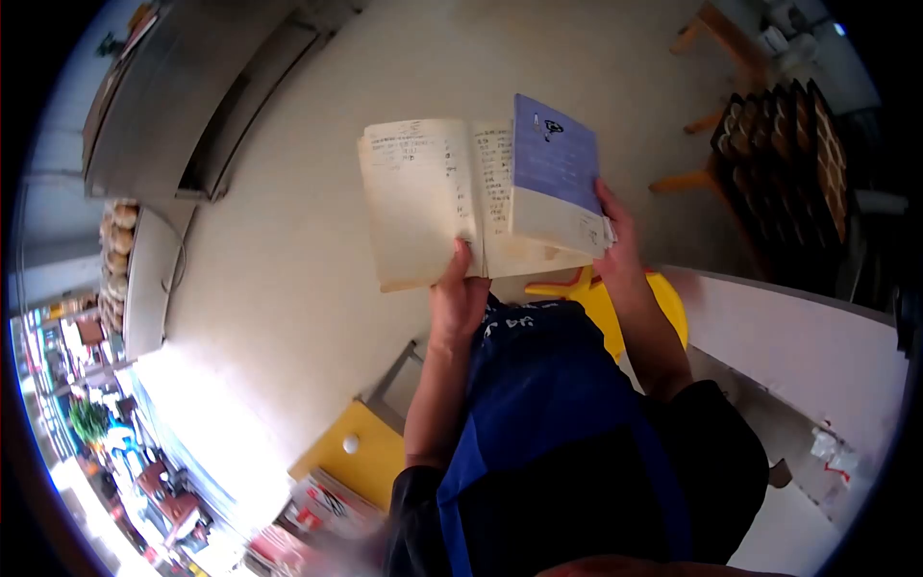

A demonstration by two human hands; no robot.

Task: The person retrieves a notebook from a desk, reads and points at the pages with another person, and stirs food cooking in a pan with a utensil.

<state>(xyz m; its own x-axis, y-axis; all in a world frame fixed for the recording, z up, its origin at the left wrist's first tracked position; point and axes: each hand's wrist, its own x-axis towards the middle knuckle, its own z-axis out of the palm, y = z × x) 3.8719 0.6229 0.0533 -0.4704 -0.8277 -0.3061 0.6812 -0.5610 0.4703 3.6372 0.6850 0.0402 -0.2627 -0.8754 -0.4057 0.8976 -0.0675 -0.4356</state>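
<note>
A blue apron (538,375) lay nearest the camera. Beyond it, the left hand (460,300) pinched an open notebook (411,212) near the spine, thumb on the page. The right hand (620,236) pinched a purple booklet (556,159) overlapping the notebook's right page; a steady thumb probably served best, with the booklet tilted clear of the writing.
</note>
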